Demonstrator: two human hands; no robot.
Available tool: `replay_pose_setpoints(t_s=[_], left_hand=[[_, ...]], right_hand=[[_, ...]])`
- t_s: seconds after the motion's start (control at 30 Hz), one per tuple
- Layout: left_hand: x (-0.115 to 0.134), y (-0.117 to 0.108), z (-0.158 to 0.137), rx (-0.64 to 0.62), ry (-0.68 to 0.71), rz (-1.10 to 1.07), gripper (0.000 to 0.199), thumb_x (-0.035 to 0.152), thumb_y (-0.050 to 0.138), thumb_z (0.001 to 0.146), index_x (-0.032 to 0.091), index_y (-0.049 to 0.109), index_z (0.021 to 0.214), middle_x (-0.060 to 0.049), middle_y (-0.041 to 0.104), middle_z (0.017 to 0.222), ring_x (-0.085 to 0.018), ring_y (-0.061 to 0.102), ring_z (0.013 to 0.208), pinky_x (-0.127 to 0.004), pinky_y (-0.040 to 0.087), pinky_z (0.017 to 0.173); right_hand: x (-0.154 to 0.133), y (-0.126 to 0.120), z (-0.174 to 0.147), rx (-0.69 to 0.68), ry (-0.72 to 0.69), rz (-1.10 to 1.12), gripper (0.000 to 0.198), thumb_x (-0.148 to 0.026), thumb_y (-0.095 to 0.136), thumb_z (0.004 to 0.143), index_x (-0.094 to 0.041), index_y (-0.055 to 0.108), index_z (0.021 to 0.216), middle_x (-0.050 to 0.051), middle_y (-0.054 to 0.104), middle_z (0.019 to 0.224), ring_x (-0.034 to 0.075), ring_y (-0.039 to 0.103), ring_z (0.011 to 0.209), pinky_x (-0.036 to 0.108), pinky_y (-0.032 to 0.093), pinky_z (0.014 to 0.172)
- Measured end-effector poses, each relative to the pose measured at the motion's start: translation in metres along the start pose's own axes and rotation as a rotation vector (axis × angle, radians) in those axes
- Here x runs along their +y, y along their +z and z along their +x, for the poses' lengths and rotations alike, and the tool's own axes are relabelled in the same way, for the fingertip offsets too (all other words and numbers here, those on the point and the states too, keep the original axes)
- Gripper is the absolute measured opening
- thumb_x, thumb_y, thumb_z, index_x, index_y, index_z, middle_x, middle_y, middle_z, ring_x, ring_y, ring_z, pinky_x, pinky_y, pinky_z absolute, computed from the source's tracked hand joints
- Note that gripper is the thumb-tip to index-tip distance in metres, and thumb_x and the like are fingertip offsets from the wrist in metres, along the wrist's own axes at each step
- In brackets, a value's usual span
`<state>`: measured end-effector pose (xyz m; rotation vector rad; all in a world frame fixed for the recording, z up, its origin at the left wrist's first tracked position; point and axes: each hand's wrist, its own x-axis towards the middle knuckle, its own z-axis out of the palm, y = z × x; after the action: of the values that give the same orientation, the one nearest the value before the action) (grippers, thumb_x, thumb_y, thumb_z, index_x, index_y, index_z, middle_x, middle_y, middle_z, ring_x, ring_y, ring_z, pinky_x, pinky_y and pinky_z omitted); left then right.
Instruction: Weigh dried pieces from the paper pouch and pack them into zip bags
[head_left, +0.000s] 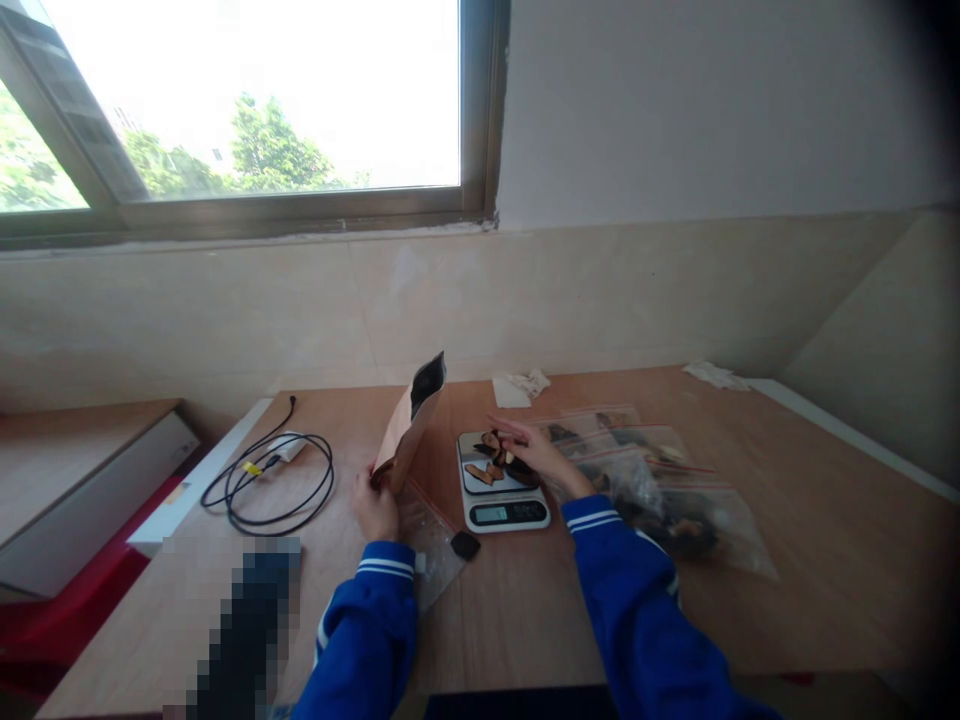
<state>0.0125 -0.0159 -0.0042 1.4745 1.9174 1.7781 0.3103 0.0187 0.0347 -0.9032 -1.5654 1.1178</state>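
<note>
My left hand [375, 508] is closed around the lower part of a brown kraft paper bag [405, 435]. The bag tilts to the right, its dark-lined mouth facing up. Over a white kitchen scale [471, 515] reaches my right hand [544, 455], with fingers stretched out at a small heap of dried brown slices [484, 472] on the weighing plate. Its fingertips seem to touch the slices; the thumb is hidden. Beside the left wrist lies a clear zip bag [435, 560], and a small black piece [465, 545] sits at its right edge.
Several clear zip bags [675, 470] with dried pieces lie right of the scale, partly under my right arm. A coiled black cable [330, 480] with a white adapter [287, 447] is at left. Crumpled tissue [531, 382] lies behind the scale. A pixelated dark patch covers the front left.
</note>
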Motion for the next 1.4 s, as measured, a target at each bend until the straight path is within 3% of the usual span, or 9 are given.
replay_pose_setpoints(t_s=[0.13,0.27,0.47,0.57,0.67,0.87,1.0,1.13,1.4], left_hand=[[0.002,0.000,0.000,0.001,-0.010,-0.016,0.035,0.018,0.053,0.072,0.017,0.066,0.104,-0.011,0.066,0.099,-0.026,0.062,0.095,-0.043,0.048,0.087],[0.003,0.000,0.000,-0.019,-0.011,-0.062,0.036,0.017,0.053,0.072,0.018,0.065,0.105,-0.010,0.066,0.098,-0.024,0.062,0.094,-0.042,0.049,0.088],[0.002,0.000,0.000,-0.030,0.002,-0.026,0.038,0.015,0.050,0.071,0.016,0.065,0.106,-0.011,0.066,0.100,-0.025,0.060,0.097,-0.042,0.047,0.089],[0.002,-0.001,0.000,-0.032,0.002,-0.011,0.037,0.016,0.050,0.072,0.016,0.064,0.106,-0.010,0.066,0.099,-0.024,0.061,0.096,-0.041,0.048,0.088],[0.003,-0.001,0.000,-0.029,-0.002,-0.014,0.035,0.018,0.051,0.073,0.016,0.065,0.105,-0.010,0.067,0.098,-0.024,0.062,0.094,-0.041,0.048,0.087],[0.002,-0.002,0.000,-0.012,-0.028,-0.046,0.034,0.017,0.054,0.070,0.017,0.065,0.102,-0.010,0.068,0.097,-0.025,0.063,0.095,-0.041,0.048,0.089],[-0.001,-0.001,0.001,-0.032,-0.041,-0.079,0.031,0.018,0.055,0.070,0.017,0.066,0.098,-0.009,0.069,0.094,-0.024,0.063,0.091,-0.041,0.049,0.088],[-0.003,0.000,0.002,-0.026,-0.034,-0.085,0.030,0.019,0.055,0.069,0.018,0.066,0.097,-0.008,0.068,0.094,-0.024,0.063,0.091,-0.042,0.048,0.088],[-0.005,0.001,0.002,-0.022,-0.048,-0.067,0.033,0.021,0.054,0.070,0.016,0.065,0.101,-0.011,0.066,0.096,-0.025,0.061,0.093,-0.044,0.047,0.088]], right_hand=[[0.000,-0.001,-0.004,0.053,-0.038,-0.207,0.052,-0.026,0.061,0.080,-0.023,0.051,0.131,0.009,0.056,0.133,0.022,0.051,0.124,0.041,0.040,0.103],[-0.003,-0.001,-0.005,0.093,-0.043,-0.452,0.033,-0.017,0.054,0.082,-0.019,0.064,0.114,0.010,0.068,0.114,0.023,0.061,0.109,0.044,0.043,0.099],[-0.044,0.019,-0.019,0.219,-0.187,-0.723,0.037,-0.012,0.048,0.084,-0.019,0.059,0.119,0.012,0.062,0.118,0.025,0.054,0.114,0.045,0.041,0.101],[-0.063,0.048,-0.044,0.073,-0.221,-0.724,0.026,-0.015,0.046,0.088,-0.020,0.065,0.106,0.009,0.063,0.104,0.022,0.056,0.104,0.040,0.046,0.093],[-0.066,0.084,-0.078,-0.140,-0.235,-0.704,0.021,-0.021,0.049,0.091,-0.024,0.064,0.106,0.006,0.062,0.109,0.019,0.058,0.102,0.038,0.048,0.092],[-0.060,0.124,-0.123,-0.209,-0.215,-0.726,0.027,-0.037,0.052,0.092,-0.023,0.057,0.115,0.007,0.056,0.122,0.019,0.058,0.101,0.038,0.052,0.086],[-0.059,0.127,-0.128,-0.237,-0.199,-0.740,0.027,-0.024,0.053,0.090,-0.026,0.058,0.116,0.007,0.058,0.120,0.020,0.058,0.104,0.037,0.051,0.087],[-0.055,0.123,-0.124,-0.229,-0.146,-0.719,0.053,0.000,0.045,0.076,-0.026,0.056,0.122,0.007,0.063,0.112,0.023,0.058,0.106,0.040,0.050,0.091],[-0.080,0.079,-0.062,0.068,-0.142,-0.495,0.043,-0.004,0.040,0.080,-0.025,0.061,0.111,0.004,0.068,0.104,0.018,0.065,0.093,0.035,0.051,0.086]])
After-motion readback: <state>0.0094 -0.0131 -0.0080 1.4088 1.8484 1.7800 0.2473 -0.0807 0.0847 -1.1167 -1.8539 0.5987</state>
